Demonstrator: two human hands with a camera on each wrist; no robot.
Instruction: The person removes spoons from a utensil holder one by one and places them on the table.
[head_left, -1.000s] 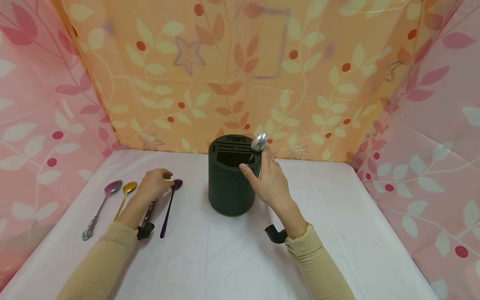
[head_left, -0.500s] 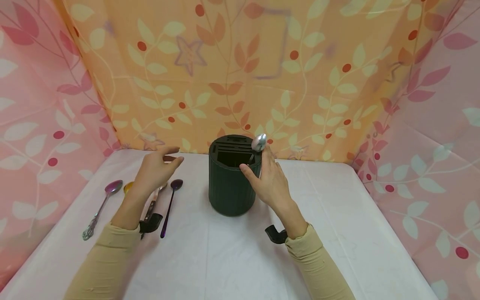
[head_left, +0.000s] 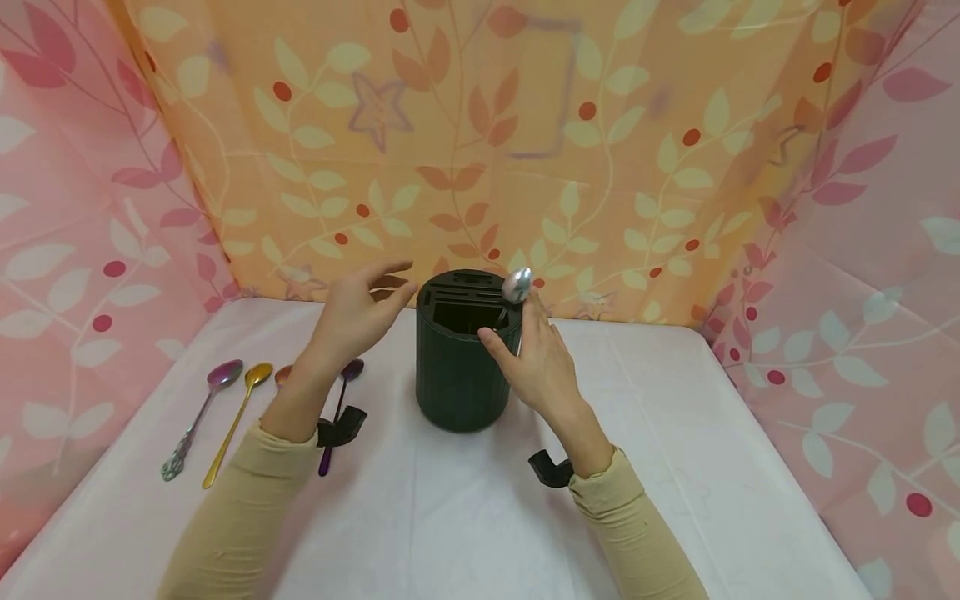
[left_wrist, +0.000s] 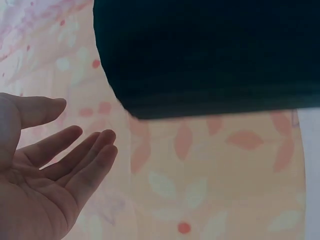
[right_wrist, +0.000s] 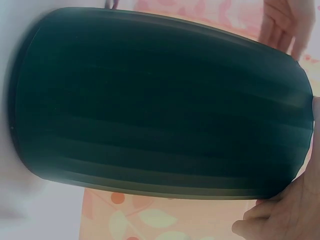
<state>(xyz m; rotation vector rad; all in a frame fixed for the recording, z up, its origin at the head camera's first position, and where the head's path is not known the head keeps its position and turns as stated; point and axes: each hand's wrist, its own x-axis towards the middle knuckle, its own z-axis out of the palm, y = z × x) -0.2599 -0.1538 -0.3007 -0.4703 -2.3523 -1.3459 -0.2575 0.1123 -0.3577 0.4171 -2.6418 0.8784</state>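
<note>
A dark green ribbed utensil holder [head_left: 462, 375] with a slotted top stands upright mid-table. My left hand [head_left: 356, 317] hovers beside its upper left rim, fingers spread and nothing between them; the left wrist view shows the bare palm [left_wrist: 45, 195] apart from the holder's dark wall [left_wrist: 210, 55]. My right hand [head_left: 540, 358] rests against the holder's right side, thumb on the front rim and index finger straight up. At that fingertip is a silver spoon [head_left: 517, 285], leaning bowl up from the large opening. In the right wrist view, the right fingers [right_wrist: 267, 220] touch the holder's upper edge.
On the white tablecloth [head_left: 450, 517] at left lie a purple-bowled spoon [head_left: 224, 375] with an ornate handle, a gold spoon [head_left: 258, 375] and a dark purple spoon [head_left: 352, 369]. A copper-coloured bowl [head_left: 282, 376] shows beside my left forearm. Patterned cloth walls [head_left: 465, 167] enclose the table.
My left hand has left the spoons, risen and travelled right to the holder's side, its fingers opening out. The right hand, holder and silver spoon have stayed in place.
</note>
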